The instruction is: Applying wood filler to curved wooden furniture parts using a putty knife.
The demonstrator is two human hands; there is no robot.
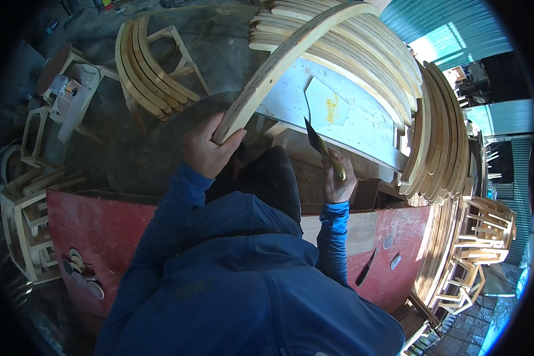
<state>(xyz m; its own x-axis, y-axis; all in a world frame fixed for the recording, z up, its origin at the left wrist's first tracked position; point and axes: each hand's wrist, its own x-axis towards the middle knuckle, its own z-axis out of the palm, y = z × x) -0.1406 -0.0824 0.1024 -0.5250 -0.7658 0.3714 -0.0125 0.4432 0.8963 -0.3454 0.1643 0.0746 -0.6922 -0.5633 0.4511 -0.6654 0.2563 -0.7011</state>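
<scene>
My left hand [209, 144] is closed round the near end of a long curved wooden piece [273, 70], which rises away from me to the upper right. Small dark marks dot its face. In my right hand [340, 177] is a putty knife [320, 145] with a dark blade and a yellowish handle, its blade pointing away from me. Beyond the knife lies a pale board [285, 89] on a bench, and on it a flat grey-white plate [325, 102] carrying a smear of yellow filler [332, 108]. The knife blade is close to the plate's near edge.
Stacks of curved wooden pieces lie behind the board [362, 53] and to its right [442, 130]. More curved pieces [145, 71] rest on a stand at far left. A red tabletop [101, 237] is beside me, with a dark-handled tool [366, 268] on it. Wooden frames [29, 219] stand left.
</scene>
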